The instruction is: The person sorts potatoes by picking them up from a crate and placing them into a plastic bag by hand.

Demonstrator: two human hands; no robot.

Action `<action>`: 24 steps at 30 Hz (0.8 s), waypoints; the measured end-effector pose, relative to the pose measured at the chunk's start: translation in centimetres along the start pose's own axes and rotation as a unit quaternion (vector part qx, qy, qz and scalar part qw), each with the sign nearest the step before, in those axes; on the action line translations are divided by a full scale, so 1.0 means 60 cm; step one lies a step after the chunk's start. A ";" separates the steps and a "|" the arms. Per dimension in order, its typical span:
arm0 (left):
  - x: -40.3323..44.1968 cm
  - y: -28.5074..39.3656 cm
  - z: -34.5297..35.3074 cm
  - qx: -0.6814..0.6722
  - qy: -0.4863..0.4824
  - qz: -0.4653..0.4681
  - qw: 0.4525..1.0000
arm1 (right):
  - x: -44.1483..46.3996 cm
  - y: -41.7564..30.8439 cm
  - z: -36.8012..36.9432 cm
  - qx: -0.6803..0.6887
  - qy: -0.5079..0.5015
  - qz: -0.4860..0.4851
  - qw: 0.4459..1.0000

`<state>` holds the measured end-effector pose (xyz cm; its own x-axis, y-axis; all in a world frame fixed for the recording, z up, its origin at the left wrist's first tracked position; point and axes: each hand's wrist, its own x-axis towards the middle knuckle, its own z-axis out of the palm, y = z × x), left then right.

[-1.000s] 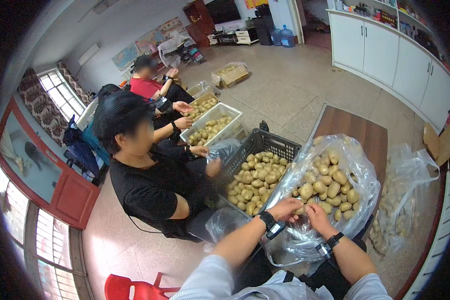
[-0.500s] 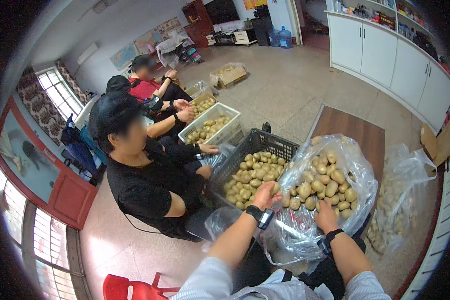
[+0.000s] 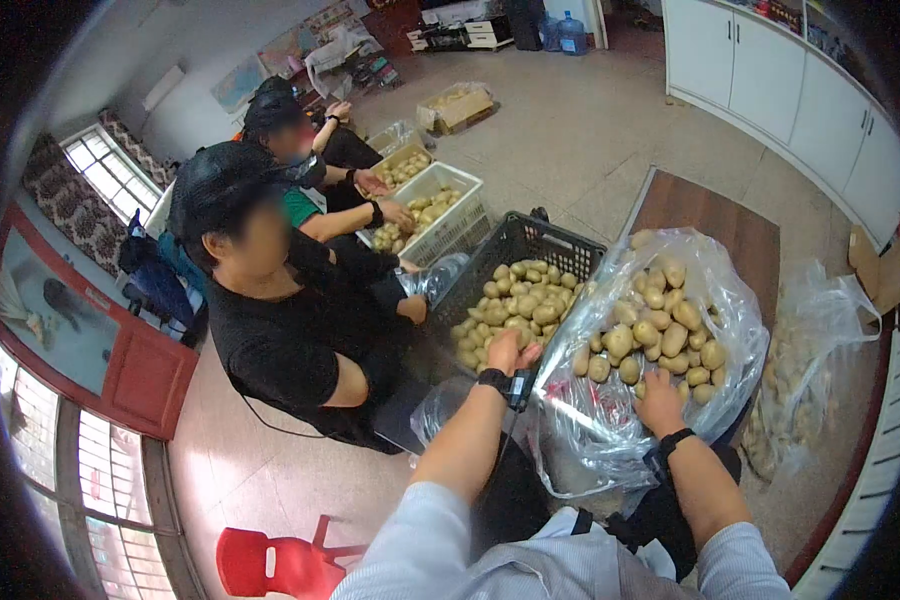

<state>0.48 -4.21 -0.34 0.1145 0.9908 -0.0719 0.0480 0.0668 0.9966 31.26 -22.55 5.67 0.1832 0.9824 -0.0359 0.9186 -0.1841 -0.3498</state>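
Observation:
My left hand (image 3: 510, 353) reaches over the near side of a black plastic crate (image 3: 568, 238), its thumb apart from the fingers and no potato visible in it. Right below it lie many potatoes (image 3: 526, 292) in the crate. My right hand (image 3: 660, 404) is at the near edge of a pile of potatoes (image 3: 672, 318) on a clear plastic bag (image 3: 738, 345). Its fingers are curled against a small potato (image 3: 641, 389), partly hidden by the hand. The bag is spread open on a brown wooden board (image 3: 705, 212), its near part crumpled toward my lap.
A person in black (image 3: 280, 340) sits close on the left of the crate. Further off, others sit by a white crate (image 3: 457, 230) of potatoes. A second filled plastic bag (image 3: 795, 385) stands right of the board. A red chair (image 3: 270, 565) is at lower left.
My left hand has moved left and forward over the crate, and the potato in its fingers no longer shows. My right hand stays by the pile. The view has tilted down slightly.

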 end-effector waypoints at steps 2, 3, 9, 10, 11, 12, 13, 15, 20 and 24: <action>-0.007 -0.014 0.008 0.004 0.036 0.108 0.993 | -0.005 0.001 0.003 -0.004 -0.010 -0.003 1.000; -0.012 -0.017 0.004 0.078 0.054 0.190 0.977 | -0.005 0.004 0.012 -0.024 0.000 -0.012 1.000; -0.003 0.006 -0.002 -0.012 0.064 0.024 0.998 | 0.002 -0.007 0.004 0.059 -0.016 0.045 0.997; -0.003 0.011 0.001 -0.084 0.081 0.000 0.993 | 0.005 -0.009 0.002 0.059 -0.012 0.049 0.997; -0.003 0.016 -0.003 -0.036 0.069 -0.022 0.997 | 0.008 -0.010 0.001 0.096 -0.013 0.055 0.994; -0.007 0.019 -0.005 -0.028 0.060 -0.030 0.997 | 0.010 -0.010 0.000 0.132 -0.016 0.060 0.989; -0.006 0.006 -0.011 -0.021 0.051 -0.037 0.998 | 0.013 -0.005 0.008 0.131 -0.019 0.064 0.989; -0.014 0.001 -0.021 0.112 0.037 -0.020 0.993 | 0.013 0.006 0.027 0.174 0.061 -0.008 0.983; -0.035 0.084 -0.020 0.574 0.002 0.108 0.812 | 0.010 0.004 0.021 0.266 0.034 0.009 0.963; -0.037 0.102 -0.026 0.581 -0.023 0.130 0.803 | 0.009 -0.001 0.011 0.298 -0.013 0.054 0.953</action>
<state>-1.05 -5.84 5.99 0.3062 0.9462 0.1048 0.9066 -0.3234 0.2709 31.06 -22.00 5.08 0.2498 0.9605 -0.1228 0.5304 -0.2418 -0.8125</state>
